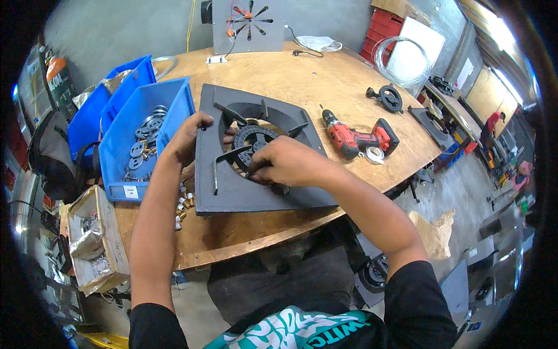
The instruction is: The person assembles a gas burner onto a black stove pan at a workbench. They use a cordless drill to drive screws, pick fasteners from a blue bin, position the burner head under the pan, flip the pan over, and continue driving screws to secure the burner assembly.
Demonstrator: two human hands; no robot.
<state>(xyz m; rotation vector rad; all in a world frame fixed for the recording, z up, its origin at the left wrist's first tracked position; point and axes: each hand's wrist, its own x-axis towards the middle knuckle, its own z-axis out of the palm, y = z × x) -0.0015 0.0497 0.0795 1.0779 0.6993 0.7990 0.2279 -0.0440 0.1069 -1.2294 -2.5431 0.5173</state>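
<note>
A dark grey square stove top (256, 195) with a round opening and upright pot supports lies tilted on the table in front of me. Inside the opening sits a black ring-shaped burner (251, 141) with many small holes. My left hand (195, 134) grips the stove top's left edge, and some of its fingers show through the opening beside the burner. My right hand (288, 163) reaches over the front right of the opening. Its fingers are pinched together at the burner's edge, and whatever lies between them is hidden.
Blue bins (123, 160) with metal discs stand left, above a wooden box (110, 244). Small brass fittings (185, 203) lie near the stove. Rightward are a red cordless drill (354, 136), a tape roll (375, 155) and another burner (388, 99). A slotted metal panel (247, 35) stands behind.
</note>
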